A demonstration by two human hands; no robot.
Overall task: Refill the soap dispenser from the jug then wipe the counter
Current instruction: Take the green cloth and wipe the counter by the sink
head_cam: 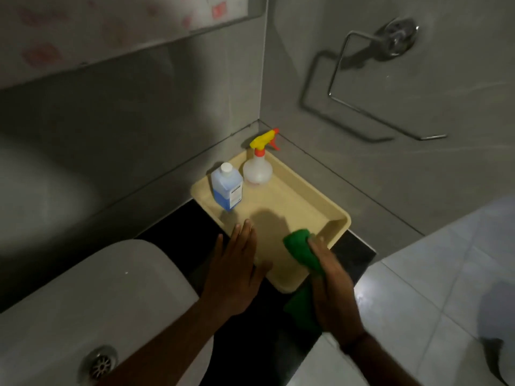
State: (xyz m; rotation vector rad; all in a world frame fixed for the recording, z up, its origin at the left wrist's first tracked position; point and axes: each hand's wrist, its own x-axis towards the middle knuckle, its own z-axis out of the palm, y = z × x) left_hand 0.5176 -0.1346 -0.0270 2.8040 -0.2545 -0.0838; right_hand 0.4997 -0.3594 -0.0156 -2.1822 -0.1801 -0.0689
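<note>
A: Status of the hands?

B: Left hand [237, 270] was flat, fingers straight and close together, lying over the near-left rim of the beige tray [320, 215] at centre frame. It held nothing. Right hand [333, 288] was closed around a green cloth [302, 247], bunched end poking out over the tray's near-right edge, the rest hanging below the fist.

A: Task items?

B: Blue-liquid bottle [227, 186] with a white cap stood upright at the tray's far-left corner. Spray bottle [257, 165], clear body with a yellow and red trigger head, stood just beside it on the right, toward the wall corner. Bottles looked to be touching or nearly so; too dim to say which.

A: Surroundings?

B: Tray sat on a black counter [354, 254]. White sink [83, 302] with drain at lower left. Chrome towel ring [373, 87] on the wall, upper right.
</note>
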